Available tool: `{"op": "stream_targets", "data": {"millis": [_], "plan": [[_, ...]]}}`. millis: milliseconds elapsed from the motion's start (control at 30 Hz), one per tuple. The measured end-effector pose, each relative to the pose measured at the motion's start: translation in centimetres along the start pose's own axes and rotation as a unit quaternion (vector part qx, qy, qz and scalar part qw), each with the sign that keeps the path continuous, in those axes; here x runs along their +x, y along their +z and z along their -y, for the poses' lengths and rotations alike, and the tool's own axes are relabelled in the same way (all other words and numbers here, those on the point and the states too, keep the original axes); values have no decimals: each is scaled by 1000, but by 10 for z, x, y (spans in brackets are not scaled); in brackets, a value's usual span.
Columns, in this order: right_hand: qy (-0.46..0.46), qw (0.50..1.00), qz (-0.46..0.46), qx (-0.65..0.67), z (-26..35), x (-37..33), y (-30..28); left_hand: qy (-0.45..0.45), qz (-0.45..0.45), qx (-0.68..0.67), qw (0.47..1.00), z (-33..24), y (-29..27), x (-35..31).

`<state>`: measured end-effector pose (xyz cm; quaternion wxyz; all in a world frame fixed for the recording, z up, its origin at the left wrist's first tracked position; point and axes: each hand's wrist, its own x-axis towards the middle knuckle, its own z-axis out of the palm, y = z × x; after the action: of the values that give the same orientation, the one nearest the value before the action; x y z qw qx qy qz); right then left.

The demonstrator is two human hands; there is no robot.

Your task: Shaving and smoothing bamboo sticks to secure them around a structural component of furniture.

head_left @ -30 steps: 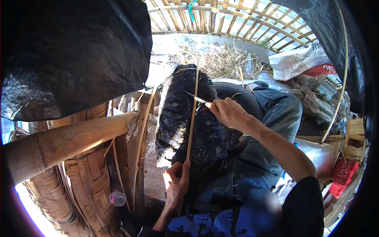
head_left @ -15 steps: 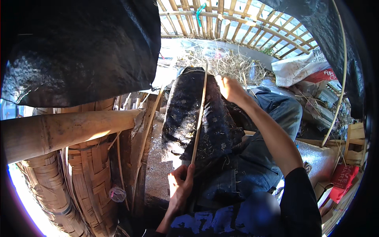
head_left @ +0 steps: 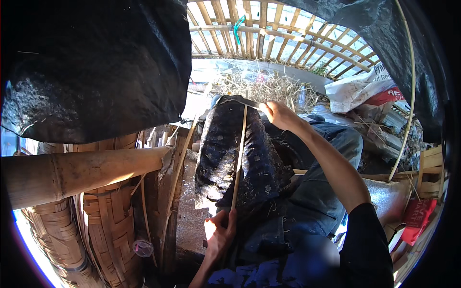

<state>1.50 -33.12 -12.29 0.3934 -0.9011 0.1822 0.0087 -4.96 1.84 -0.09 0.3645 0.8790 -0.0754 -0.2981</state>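
Observation:
My left hand (head_left: 219, 234) is closed around the near end of a thin bamboo strip (head_left: 239, 158), thumb along it. The strip runs away from me over a dark patterned cloth (head_left: 261, 168), worn and dusty, draped over my leg. My right hand (head_left: 282, 115) is closed on a knife (head_left: 250, 102) at the far end of the cloth. Its narrow dark blade points left, across the strip's far end. Most of the handle is hidden in my fingers.
A thick bamboo pole (head_left: 86, 170) juts in from the left above woven bamboo baskets (head_left: 108, 216). Black plastic sheeting (head_left: 96, 72) hangs at upper left. Beyond my legs lie bamboo shavings (head_left: 269, 84) and a white and red sack (head_left: 353, 89), before a slatted bamboo fence (head_left: 283, 36).
My right hand has turned, and the knife blade now shows across the strip. The strip's far end sits lower in the picture. My left hand keeps its hold, slightly lower.

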Motion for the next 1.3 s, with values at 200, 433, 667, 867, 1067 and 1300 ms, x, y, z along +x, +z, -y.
{"op": "stream_targets", "data": {"millis": [200,433,667,867,1067,1300], "plan": [[-45,995,-4,91,-14,-23,13,19,8,55,998,-10,1,4],[24,981,185,60,51,-70,-3,3,2,42,999,-6,0,6],[-7,985,-6,171,27,-38,-15,-17,9,15,1000,-16,-2,4],[-13,991,-29,127,27,-55,26,-17,35,-111,993,-1,-1,12],[-34,986,26,164,58,-79,18,-66,34,-237,969,7,-4,9],[-1,995,-59,77,29,-54,25,-211,109,-406,883,0,-14,13]]}}
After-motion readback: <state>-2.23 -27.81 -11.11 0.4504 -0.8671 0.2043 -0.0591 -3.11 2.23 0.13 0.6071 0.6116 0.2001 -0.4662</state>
